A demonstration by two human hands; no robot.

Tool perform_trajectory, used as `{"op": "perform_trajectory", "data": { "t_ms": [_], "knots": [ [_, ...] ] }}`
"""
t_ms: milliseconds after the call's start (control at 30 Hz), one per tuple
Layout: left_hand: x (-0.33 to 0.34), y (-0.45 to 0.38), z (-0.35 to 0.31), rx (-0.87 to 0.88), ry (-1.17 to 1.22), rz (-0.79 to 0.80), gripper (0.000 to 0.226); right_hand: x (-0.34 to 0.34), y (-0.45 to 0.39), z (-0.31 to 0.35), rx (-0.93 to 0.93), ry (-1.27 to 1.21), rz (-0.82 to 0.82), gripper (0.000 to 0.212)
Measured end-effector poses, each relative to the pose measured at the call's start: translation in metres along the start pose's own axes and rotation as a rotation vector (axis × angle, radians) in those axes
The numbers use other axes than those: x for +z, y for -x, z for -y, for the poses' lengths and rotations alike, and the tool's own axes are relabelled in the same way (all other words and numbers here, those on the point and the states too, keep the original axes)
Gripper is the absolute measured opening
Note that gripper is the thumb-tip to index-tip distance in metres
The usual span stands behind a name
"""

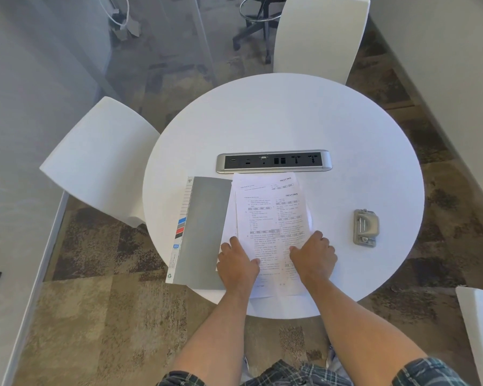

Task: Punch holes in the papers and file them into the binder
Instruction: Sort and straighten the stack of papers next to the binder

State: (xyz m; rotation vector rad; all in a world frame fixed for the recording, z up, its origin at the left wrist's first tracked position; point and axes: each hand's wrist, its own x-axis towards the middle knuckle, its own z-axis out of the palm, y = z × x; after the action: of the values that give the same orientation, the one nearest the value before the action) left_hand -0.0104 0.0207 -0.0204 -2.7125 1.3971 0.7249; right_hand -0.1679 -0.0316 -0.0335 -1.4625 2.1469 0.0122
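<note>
The papers (271, 224) lie as a loose, slightly fanned stack on the near half of the round white table (290, 121), their long axis running from the near edge toward the middle, their left side overlapping the grey binder (204, 232). The binder lies closed and parallel to them at the table's left edge, its labelled spine outward. Both hands are on the lower part of the stack: the left hand (239, 264) lies across the stack's left margin where it meets the binder, fingers lightly bent and pressing down, and the right hand (314, 254) lies on the right margin with its fingers curled at the sheet edge; whether it is pinching sheets or only pressing on them cannot be told. The hole punch (366, 227), a small grey metal one, sits apart from the stack toward the table's right edge, so it lies to the right of the right hand, which is clearly the nearer one. Judging from this, the papers need squaring up and then carrying rightward to the punch, or the punch drawing in. A power strip (273, 161) is set into the table just beyond the far end of the stack. Two white chairs (101, 160) stand at the left and far sides, over patterned carpet (101, 288).
</note>
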Motion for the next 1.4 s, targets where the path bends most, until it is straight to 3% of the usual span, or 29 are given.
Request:
{"op": "perform_trajectory", "data": {
  "t_ms": [233,367,567,667,767,967,1067,1233,1400],
  "knots": [
    [-0.004,-0.005,0.002,0.047,-0.061,-0.004,0.079,-0.009,-0.015,-0.011,-0.04,-0.105,-0.083,0.046],
    [-0.002,-0.006,0.003,0.046,-0.059,-0.031,0.079,-0.009,-0.018,-0.021,-0.124,-0.042,-0.198,0.033],
    [0.002,-0.004,0.003,0.009,-0.078,-0.137,0.082,-0.007,-0.015,-0.026,-0.152,-0.139,-0.171,0.016],
    [0.0,-0.004,0.001,-0.048,-0.009,-0.154,0.085,-0.005,-0.018,-0.028,-0.015,-0.381,-0.11,0.008],
    [-0.005,-0.008,0.001,-0.107,0.072,-0.156,0.072,-0.006,-0.023,-0.034,0.065,-0.724,-0.085,0.006],
    [-0.021,-0.021,0.003,-0.158,0.226,-0.132,0.042,-0.002,-0.033,-0.057,0.136,-0.964,-0.006,0.021],
    [-0.023,-0.023,0.002,-0.178,0.239,-0.11,0.045,0.002,-0.035,-0.057,0.15,-0.96,-0.001,0.023],
    [-0.013,-0.019,-0.002,-0.227,0.045,-0.072,0.058,0.002,-0.035,-0.052,0.149,-0.891,-0.009,0.02],
    [-0.004,-0.021,-0.008,-0.238,0.025,-0.079,0.052,0.005,-0.033,-0.059,0.154,-0.842,-0.042,0.019]
  ]
}}
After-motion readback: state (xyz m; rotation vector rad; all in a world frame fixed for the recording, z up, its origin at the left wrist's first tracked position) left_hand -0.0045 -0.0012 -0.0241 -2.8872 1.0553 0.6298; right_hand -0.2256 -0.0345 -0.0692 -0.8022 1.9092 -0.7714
